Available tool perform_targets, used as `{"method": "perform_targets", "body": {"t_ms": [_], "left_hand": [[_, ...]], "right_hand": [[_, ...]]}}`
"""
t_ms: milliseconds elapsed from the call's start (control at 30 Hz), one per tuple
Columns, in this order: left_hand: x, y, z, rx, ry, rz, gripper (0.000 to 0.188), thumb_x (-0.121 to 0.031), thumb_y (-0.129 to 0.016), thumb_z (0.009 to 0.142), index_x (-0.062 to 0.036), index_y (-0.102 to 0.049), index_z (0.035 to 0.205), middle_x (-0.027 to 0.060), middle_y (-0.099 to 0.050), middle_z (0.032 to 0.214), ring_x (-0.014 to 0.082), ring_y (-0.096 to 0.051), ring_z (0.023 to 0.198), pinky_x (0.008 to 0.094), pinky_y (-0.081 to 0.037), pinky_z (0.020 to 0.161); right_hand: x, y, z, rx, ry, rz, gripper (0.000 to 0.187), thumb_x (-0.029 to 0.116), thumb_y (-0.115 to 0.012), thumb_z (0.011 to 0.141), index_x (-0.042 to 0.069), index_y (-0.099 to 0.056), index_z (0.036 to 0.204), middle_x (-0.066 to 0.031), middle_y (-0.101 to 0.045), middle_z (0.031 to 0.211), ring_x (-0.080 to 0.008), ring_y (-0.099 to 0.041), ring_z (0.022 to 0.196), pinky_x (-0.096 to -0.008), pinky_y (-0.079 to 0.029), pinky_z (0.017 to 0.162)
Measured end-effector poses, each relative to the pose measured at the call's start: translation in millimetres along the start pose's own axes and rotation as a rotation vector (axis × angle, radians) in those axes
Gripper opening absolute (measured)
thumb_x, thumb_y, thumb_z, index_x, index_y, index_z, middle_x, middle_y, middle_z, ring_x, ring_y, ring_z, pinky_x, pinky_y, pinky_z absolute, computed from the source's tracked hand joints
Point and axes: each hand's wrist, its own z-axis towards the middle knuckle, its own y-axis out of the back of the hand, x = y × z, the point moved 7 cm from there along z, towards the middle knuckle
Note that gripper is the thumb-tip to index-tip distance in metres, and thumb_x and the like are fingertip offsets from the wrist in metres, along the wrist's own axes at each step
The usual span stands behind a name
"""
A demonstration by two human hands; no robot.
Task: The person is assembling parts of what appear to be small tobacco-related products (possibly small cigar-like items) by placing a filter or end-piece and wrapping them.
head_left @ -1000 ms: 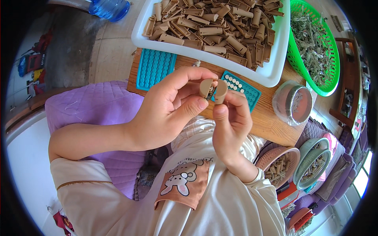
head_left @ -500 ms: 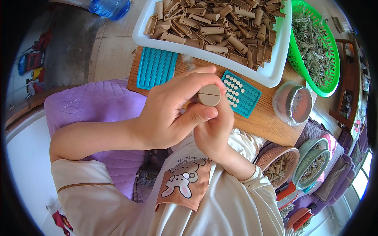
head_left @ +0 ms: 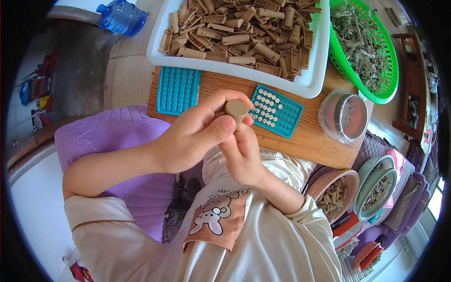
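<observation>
The left hand [head_left: 192,134] is gripping the tan cylinder [head_left: 236,108] near its top, the right hand [head_left: 245,159] is clasping lower down, and it's hovering above the bench [head_left: 312,143]! A turquoise tray [head_left: 290,117] is lying just right; beyond, a white tub [head_left: 307,85] is holding brown half-shells [head_left: 265,51].
</observation>
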Motion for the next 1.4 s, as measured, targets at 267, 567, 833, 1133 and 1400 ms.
{"method": "perform_targets", "body": {"t_ms": [267,567,833,1133,1400], "left_hand": [[23,-13,-2,0.151,0.32,-0.438,0.038,-0.024,-0.051,0.083,-0.0085,-0.038,0.115,0.0067,-0.046,0.108,0.0163,-0.042,0.106,0.032,-0.036,0.089],[22,-2,2,0.062,0.359,-0.454,0.036,-0.025,-0.048,0.084,-0.0102,-0.037,0.114,0.0058,-0.045,0.109,0.0194,-0.043,0.107,0.0414,-0.04,0.086],[28,-1,1,-0.029,0.457,-0.481,0.035,-0.025,-0.043,0.086,-0.0113,-0.035,0.117,0.006,-0.045,0.112,0.0214,-0.048,0.103,0.0388,-0.047,0.076],[38,1,-3,-0.05,0.518,-0.503,0.032,-0.023,-0.042,0.087,-0.0105,-0.037,0.116,0.006,-0.047,0.11,0.0203,-0.05,0.1,0.0334,-0.049,0.071],[38,5,-3,-0.135,0.535,-0.492,0.032,-0.026,-0.039,0.088,-0.0071,-0.04,0.113,0.006,-0.051,0.106,0.0183,-0.055,0.094,0.0262,-0.052,0.061]], "right_hand": [[9,28,-20,0.459,-0.169,-0.104,0.028,0.029,-0.045,0.085,0.002,-0.052,0.089,-0.0041,-0.051,0.072,-0.0109,-0.047,0.065,-0.0243,-0.039,0.059],[52,267,-25,-0.578,-0.271,-0.688,0.011,0.007,-0.054,0.076,0.001,-0.059,0.084,-0.0007,-0.056,0.067,-0.0064,-0.049,0.057,-0.0189,-0.039,0.052],[-2,304,-7,-0.342,-0.457,-1.497,0.017,0.015,-0.056,0.068,-0.001,-0.061,0.073,-0.0225,-0.057,0.074,-0.0364,-0.056,0.072,-0.0407,-0.043,0.068],[27,307,-27,-0.485,-0.364,-1.078,0.02,0.008,-0.05,0.076,0.001,-0.06,0.091,-0.0126,-0.059,0.07,-0.0159,-0.055,0.058,-0.0278,-0.042,0.053],[54,275,-41,-0.655,-0.21,-0.734,0.017,0.003,-0.047,0.079,0.0,-0.057,0.092,-0.0021,-0.056,0.07,-0.0053,-0.047,0.057,-0.0198,-0.039,0.05]]}}
